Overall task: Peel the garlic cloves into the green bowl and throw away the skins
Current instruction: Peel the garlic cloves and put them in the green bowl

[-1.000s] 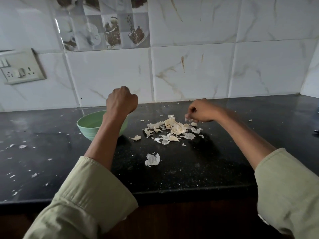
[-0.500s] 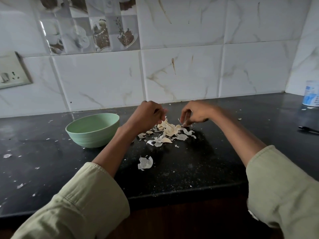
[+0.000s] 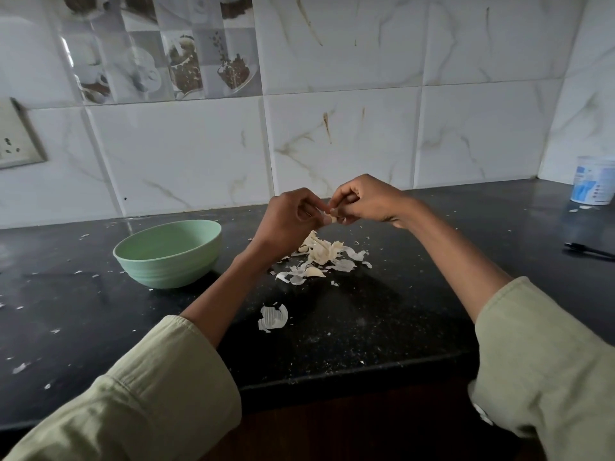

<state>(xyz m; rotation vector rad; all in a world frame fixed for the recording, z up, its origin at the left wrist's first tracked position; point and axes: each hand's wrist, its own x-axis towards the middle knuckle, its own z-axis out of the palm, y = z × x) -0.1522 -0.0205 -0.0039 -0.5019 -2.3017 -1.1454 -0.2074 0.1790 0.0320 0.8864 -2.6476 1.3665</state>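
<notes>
A pale garlic clove (image 3: 331, 217) is pinched between the fingertips of my left hand (image 3: 289, 222) and my right hand (image 3: 364, 202), held above the black counter. Both hands are closed on it and meet in front of the tiled wall. Right below them lies a pile of garlic skins and cloves (image 3: 321, 256). One larger loose skin (image 3: 273, 317) rests nearer to me. The green bowl (image 3: 168, 252) stands upright on the counter to the left of my left forearm; its inside is mostly hidden from this angle.
Small skin flecks are scattered over the black counter (image 3: 382, 321), mostly on the left. A white and blue tub (image 3: 594, 180) stands in the far right corner, a dark pen-like object (image 3: 589, 251) lies near the right edge, and a wall socket (image 3: 15, 141) is at far left.
My left hand came from above the bowl to the pile, then both hands rose off the pile and met, with a clove now held between them. The view shifted right.
</notes>
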